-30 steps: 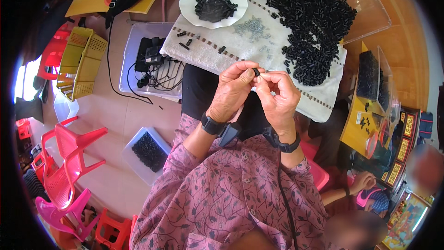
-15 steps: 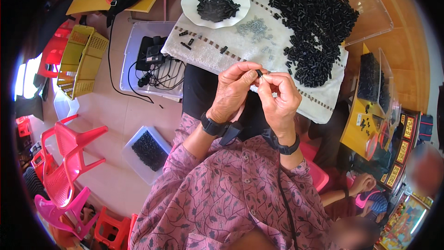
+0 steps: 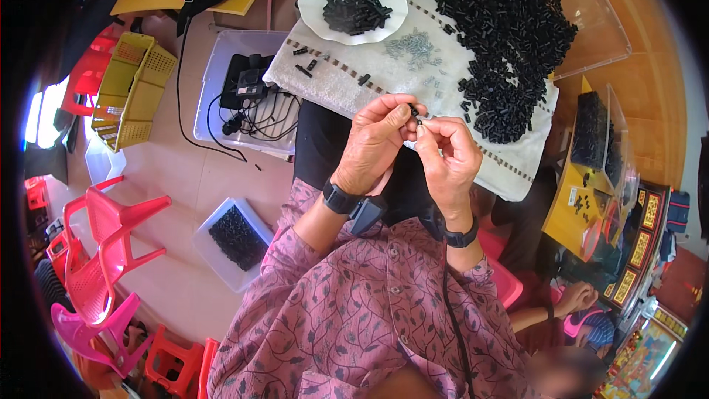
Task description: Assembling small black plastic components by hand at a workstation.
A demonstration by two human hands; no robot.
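Plate and tub, piled with black parts; white label at right; left hand, right hand, both pinching a dark piece!

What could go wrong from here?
1. The small black piece is held where the left hand and right hand meet, near the towel's edge; it might slip and fall off.
2. Loose black pieces lie near the towel's left edge, so a brush could knock them down.
3. The black heap sits beside small pale pieces; the two might mix.
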